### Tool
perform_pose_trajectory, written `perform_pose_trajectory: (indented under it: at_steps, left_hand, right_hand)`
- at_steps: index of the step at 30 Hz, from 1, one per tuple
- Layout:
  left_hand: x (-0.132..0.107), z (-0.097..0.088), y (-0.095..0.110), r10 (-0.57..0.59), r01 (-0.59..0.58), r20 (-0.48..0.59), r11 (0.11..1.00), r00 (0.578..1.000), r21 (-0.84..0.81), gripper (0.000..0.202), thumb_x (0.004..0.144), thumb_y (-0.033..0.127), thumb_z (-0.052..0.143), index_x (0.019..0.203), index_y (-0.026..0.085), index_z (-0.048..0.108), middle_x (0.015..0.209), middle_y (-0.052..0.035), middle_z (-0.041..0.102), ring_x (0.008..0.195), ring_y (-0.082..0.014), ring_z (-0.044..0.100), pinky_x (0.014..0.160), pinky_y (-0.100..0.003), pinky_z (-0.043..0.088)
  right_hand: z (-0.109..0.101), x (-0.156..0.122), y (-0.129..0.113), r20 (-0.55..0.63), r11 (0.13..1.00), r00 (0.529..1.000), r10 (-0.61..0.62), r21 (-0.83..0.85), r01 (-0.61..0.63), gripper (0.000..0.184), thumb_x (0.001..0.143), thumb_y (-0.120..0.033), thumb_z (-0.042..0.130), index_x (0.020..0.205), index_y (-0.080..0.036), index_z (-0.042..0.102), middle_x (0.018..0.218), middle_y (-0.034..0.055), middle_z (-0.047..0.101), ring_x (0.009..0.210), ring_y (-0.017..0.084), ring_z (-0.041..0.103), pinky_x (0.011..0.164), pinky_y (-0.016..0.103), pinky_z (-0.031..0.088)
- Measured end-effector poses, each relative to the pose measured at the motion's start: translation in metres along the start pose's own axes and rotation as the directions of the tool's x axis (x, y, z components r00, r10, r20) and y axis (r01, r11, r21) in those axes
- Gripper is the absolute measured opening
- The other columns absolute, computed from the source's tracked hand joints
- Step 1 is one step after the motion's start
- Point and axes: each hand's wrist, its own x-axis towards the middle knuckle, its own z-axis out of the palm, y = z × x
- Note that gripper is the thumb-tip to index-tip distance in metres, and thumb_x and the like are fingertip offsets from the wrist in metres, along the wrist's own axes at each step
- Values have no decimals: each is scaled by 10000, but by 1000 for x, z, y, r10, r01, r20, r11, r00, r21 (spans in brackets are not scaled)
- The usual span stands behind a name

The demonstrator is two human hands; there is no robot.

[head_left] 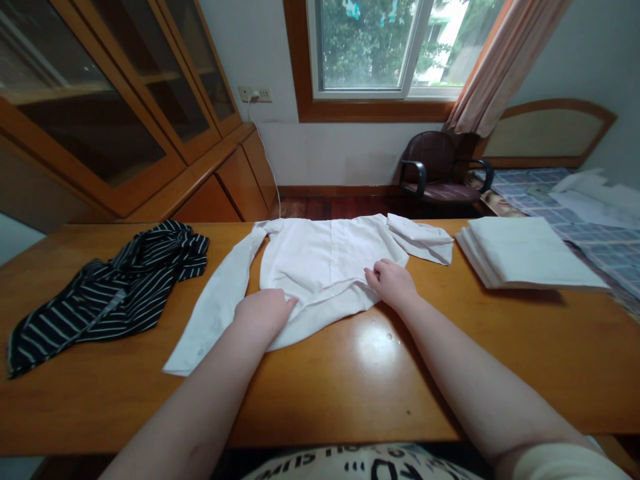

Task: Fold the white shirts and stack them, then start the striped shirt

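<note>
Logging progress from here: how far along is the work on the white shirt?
Done: a folded white stack lies at the right end of the table. In hand: the white shirt lies spread with its sleeves out to the sides, the left hand and right hand on its lower part. Left: a black-and-white striped garment lies bunched, unfolded.

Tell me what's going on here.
A person is working at a wooden table with bare hands. Their left hand and right hand both rest on the lower part of a white shirt, which lies front up with its sleeves out to the sides. A striped garment lies in a loose heap to the left, and a folded white stack sits to the right.
</note>
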Motion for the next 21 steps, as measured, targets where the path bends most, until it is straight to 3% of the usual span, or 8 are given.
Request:
perform_pose_trajectory:
  at_steps: [2,4,7,10,14,17,21]
  left_hand:
    - [2,-1,3,23,-23,-71,1000,997,4,458,885,476,355,933,171,694,925,-164,694,886,-320,653,749,-438,494]
    - [7,3,7,162,-167,-163,986,973,-14,408,898,408,371,1086,173,647,1108,-150,657,1046,-291,606,876,-415,467]
    - [17,17,11,342,-361,-225,931,913,-53,493,902,378,401,1339,163,478,1430,-144,448,1315,-268,409,1071,-414,326]
    - [23,31,9,324,-338,-164,939,932,-67,623,906,425,392,1457,144,309,1538,-153,263,1424,-286,205,1132,-489,190]
    - [24,39,-2,264,-265,-20,961,964,-73,779,850,560,426,1502,197,204,1572,-119,130,1444,-316,66,1121,-579,111]
    - [26,38,-13,246,-242,55,968,968,-67,923,779,603,498,1517,197,123,1577,-126,31,1439,-322,-14,1128,-560,95]
    - [30,36,-27,275,-270,90,961,957,-61,1070,689,605,590,1519,176,69,1569,-147,-25,1431,-326,-50,1141,-504,107]
  right_hand:
    - [0,0,0,0,1000,1000,0,-9,0,371,927,-419,424,750,-189,656,837,54,661,693,163,583,580,283,296]
    - [0,0,1,9,1000,1000,11,-21,-11,389,929,-427,413,752,-188,663,825,61,671,697,170,589,583,285,299]
    - [-1,1,0,22,999,999,43,-34,-42,419,935,-441,396,752,-189,677,808,71,685,711,181,603,594,283,310]
    - [-3,1,1,26,997,997,68,-32,-67,435,949,-419,369,751,-192,683,811,80,696,724,188,615,601,280,318]
    - [-6,1,3,30,994,993,110,-19,-110,455,965,-374,323,745,-191,677,789,88,700,713,193,618,591,282,308]
    - [-8,1,6,36,996,995,90,3,-90,450,960,-372,329,718,-191,662,776,82,692,707,184,608,580,280,296]
    - [-10,-1,11,101,998,994,-44,47,40,391,923,-362,395,662,-192,631,775,60,677,688,160,579,563,269,291]
